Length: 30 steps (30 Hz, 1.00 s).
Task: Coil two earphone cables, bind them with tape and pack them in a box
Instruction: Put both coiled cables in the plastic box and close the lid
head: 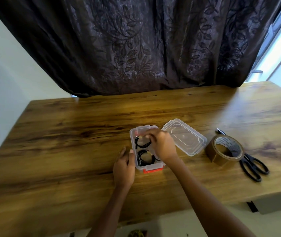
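wooden table (67,134), dark curtain (136,48); left fingers (124,152) straight against box (132,136); right fingers (149,136): cannot tell

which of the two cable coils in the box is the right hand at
The far coil, at the far end of the box: the right hand is over it. The near coil, by the red latch, lies uncovered.

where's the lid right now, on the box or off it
Off. The clear lid lies flat on the table right of the box, and both coiled cables show in the box's open top.
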Tool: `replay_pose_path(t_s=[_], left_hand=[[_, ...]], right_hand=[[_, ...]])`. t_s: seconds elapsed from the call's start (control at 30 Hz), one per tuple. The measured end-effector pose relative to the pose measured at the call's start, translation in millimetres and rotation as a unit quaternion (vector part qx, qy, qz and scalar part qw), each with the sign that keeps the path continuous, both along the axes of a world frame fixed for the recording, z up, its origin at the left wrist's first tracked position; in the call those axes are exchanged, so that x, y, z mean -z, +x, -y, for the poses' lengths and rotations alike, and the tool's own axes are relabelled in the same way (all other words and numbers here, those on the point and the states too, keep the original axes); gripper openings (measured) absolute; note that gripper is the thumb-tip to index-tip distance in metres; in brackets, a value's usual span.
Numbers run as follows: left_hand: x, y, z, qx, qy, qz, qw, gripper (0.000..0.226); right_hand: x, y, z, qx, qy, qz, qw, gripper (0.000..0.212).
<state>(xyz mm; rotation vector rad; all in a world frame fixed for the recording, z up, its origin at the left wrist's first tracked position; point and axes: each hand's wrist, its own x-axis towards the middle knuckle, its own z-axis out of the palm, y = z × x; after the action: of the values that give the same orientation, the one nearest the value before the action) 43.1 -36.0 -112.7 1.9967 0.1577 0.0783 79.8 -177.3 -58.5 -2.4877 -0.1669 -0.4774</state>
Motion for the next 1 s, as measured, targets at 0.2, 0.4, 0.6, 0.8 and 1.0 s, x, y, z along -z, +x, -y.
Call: replay_pose_path(t_s=[0.2,0.4,0.6,0.8,1.0], left_hand=[[1.9,0.6,-1.6,0.01,0.006,0.008,1.0,0.039],[4.3,1.3,-1.4,0.002,0.008,0.016,1.0,0.041],[5.2,1.5,0.7,-0.009,0.002,0.027,1.0,0.044],[10.0,3.1,0.4,-0.018,0.008,0.013,1.0,0.047],[9.8,1.1,0.2,-0.011,0.003,0.012,1.0,0.052]], right_hand=[[-0.6,-7.1,50.7,0.167,0.066,-0.019,0.983,0.014],[19.8,-38.6,81.1,0.178,-0.035,-0.136,0.974,0.027],[26.2,-49.2,77.2,0.147,-0.129,-0.127,0.972,0.023],[8.1,-47.8,73.6,0.148,-0.175,-0.073,0.971,0.025],[-26.6,-46.7,54.8,0.18,0.067,0.045,0.98,0.016]])
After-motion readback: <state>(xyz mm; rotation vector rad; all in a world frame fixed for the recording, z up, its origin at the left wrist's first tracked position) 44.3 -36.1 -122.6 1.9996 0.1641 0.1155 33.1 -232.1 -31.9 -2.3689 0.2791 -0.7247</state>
